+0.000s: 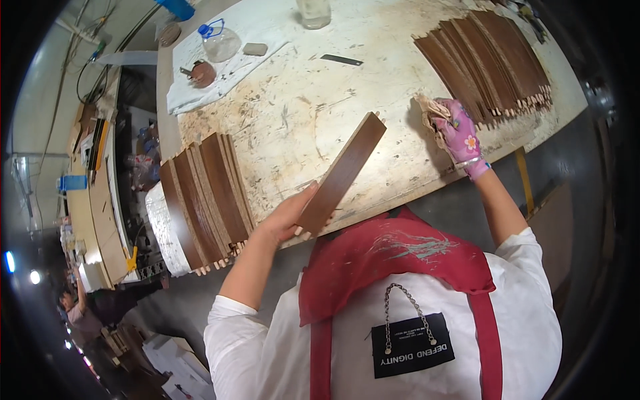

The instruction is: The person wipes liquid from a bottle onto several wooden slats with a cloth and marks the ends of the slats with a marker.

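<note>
My bare left hand [285, 217] grips the lower end of a dark brown wooden board [345, 172], which is tilted up to the right over the table. Light dowel pegs stick out of the board's ends. My right hand [461, 137], in a pink flowered glove, is closed around a crumpled tan rag [427, 107], to the right of the board and apart from it. By my left forearm, a row of similar brown boards [210, 193] lies side by side. Another row of pegged boards [490, 60] sits beyond my right hand.
On the stained white worktable [280, 147] lies a dark flat blade [341, 60]. Farther back, a white cloth [180, 97] carries a clear bottle with a blue cap [220, 43], a reddish-brown round container [202, 75] and a grey block [255, 49]. Another person [87, 317] is at the far left.
</note>
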Motion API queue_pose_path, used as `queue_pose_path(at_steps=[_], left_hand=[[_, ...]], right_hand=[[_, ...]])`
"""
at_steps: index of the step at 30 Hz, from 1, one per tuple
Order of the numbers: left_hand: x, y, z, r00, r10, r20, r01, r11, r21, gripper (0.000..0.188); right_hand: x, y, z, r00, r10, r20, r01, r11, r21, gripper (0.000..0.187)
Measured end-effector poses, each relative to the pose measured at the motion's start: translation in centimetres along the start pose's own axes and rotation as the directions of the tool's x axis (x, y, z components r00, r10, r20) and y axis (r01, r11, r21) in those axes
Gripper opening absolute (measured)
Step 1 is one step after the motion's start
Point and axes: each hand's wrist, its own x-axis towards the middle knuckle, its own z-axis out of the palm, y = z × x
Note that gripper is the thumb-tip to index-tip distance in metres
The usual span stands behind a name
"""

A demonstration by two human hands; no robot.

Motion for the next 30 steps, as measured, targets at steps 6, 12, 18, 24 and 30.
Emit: queue_pose_path(at_steps=[6, 12, 18, 24, 30], left_hand=[[2.3, -3.7, 1.0, 0.995, 0.057, 0.085, -0.016, 0.909, -0.415, 0.053], [1.2, -3.8, 2.0, 0.944, 0.206, 0.259, -0.057, 0.872, -0.485, 0.056], [1.2, -3.9, 1.4, 0.961, 0.235, 0.145, -0.123, 0.833, -0.539, 0.057], [1.0, -4.2, 1.5, 0.981, 0.193, -0.022, -0.190, 0.928, -0.321, 0.060], [-4.3, -4.2, 1.2, 0.920, 0.345, -0.189, -0.367, 0.925, -0.097, 0.051]], right_hand=[[-2.0, -9.6, 8.9, 0.748, -0.464, 0.474, 0.454, 0.879, 0.143, 0.028], [6.1, 1.7, 10.4, 0.942, -0.281, 0.182, 0.313, 0.932, -0.181, 0.023], [4.3, -6.7, 6.7, 0.847, -0.409, 0.339, 0.449, 0.892, -0.045, 0.033], [0.9, -10.6, 10.9, 0.693, -0.343, 0.634, 0.597, 0.765, -0.240, 0.020], [8.1, 3.7, 6.5, 0.967, -0.169, 0.191, 0.178, 0.984, -0.031, 0.036]])
